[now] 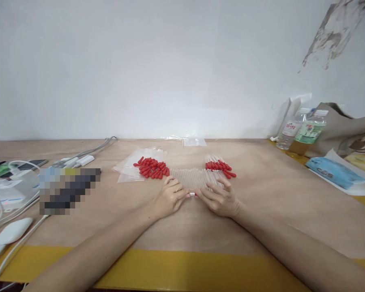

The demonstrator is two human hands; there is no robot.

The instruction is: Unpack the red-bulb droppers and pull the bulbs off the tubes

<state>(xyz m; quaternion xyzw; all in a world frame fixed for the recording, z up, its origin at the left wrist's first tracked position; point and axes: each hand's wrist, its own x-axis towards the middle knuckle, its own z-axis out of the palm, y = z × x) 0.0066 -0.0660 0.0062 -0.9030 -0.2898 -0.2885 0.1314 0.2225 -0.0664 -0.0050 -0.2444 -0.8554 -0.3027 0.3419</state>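
Note:
Between my two hands, low over the table, a short length of clear glass dropper tube shows. My left hand is closed in a pinch on the tube's left part. My right hand pinches a red rubber bulb at its right end; most of the bulb is hidden by fingers. Just beyond both hands lies a row of clear glass tubes, side by side. A heap of loose red rubber bulbs sits left of the row. To its right are several droppers with red bulbs fitted.
Clear plastic bags lie under and beside the bulb heap. Cables, a white charger and a pixelated dark object occupy the left. Two bottles, a blue tissue pack and a brown bag stand at the right.

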